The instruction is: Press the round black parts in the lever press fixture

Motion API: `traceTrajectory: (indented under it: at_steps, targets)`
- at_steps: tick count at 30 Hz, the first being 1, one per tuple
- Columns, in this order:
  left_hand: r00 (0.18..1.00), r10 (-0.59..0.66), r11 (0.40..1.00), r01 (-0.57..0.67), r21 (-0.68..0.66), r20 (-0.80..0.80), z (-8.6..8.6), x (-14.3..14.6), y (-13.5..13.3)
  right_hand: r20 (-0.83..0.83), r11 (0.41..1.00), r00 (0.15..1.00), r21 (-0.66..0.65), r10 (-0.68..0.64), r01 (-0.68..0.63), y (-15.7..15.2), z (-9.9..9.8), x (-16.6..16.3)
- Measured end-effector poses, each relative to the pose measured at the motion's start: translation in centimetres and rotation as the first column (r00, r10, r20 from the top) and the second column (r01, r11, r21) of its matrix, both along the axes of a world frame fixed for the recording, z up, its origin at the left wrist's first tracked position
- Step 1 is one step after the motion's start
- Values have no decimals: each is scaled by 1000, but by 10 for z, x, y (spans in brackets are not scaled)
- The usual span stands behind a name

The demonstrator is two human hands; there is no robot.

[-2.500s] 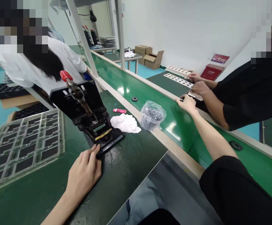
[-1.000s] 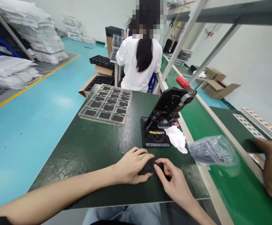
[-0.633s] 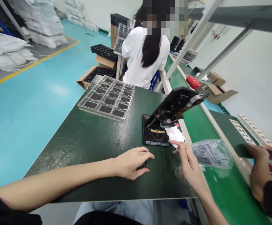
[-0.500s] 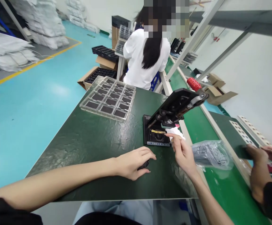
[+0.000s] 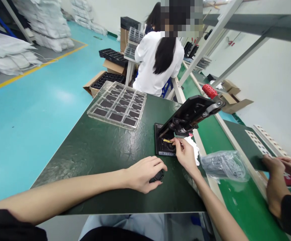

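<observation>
Okay, bench [image 5: 97, 154] first: green top, shiny and wrinkled, front edge over the wearer's lap. Black part [image 5: 158, 176] near the front edge, right of its middle. Black press [image 5: 185, 115] behind it, close to the right edge, top plate tilted up, red handle [image 5: 209, 90] highest; crumpled white cloth [image 5: 195, 150] just beside, on the right. Clear bag [image 5: 223, 165] of dark pieces by the right edge, partly over the green belt [image 5: 238, 201] running alongside. Clear tray [image 5: 109, 123] with dark inserts at the far left corner. Past the far edge: co-worker in a white top [image 5: 147, 67], black trays [image 5: 111, 80] in cartons, blue floor [image 5: 60, 110], white sacks [image 5: 48, 33] piled left. Hands are apart. Left hand [image 5: 144, 174] palm down, forearm across the front left corner, fingers and thumb curled round the black part. Right hand [image 5: 185, 155] reaches over the right side to the press, fingertips drawn together at the yellow strip [image 5: 166, 141]; can't tell if they grip it.
</observation>
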State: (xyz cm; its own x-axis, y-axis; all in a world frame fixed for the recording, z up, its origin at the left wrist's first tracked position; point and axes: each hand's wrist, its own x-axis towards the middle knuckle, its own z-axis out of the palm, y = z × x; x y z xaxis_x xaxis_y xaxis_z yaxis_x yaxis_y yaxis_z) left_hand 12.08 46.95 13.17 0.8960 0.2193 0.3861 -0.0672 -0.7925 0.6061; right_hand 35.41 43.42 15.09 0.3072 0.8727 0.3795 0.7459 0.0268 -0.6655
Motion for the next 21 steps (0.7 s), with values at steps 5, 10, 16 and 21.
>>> traceTrajectory:
  at_steps: [5, 10, 16, 21]
  targets:
    - [997, -70, 984, 75, -162, 32, 1, 0, 3, -21, 1000, 1000, -10, 13, -13, -4, 2, 1]
    - [998, -56, 982, 52, -179, -21, -1, 2, 2, -65, 998, 998, 56, -5, 9, -3, -3, 4]
    - [989, 73, 991, -86, -107, -126, 4, 10, -13, -74, 986, 995, 153, -61, 72, 4, -15, -2]
    - [958, 179, 984, -177, 26, -226, 12, 28, -34, -188, 950, 978, 279, -92, 142, -18, 4, -5]
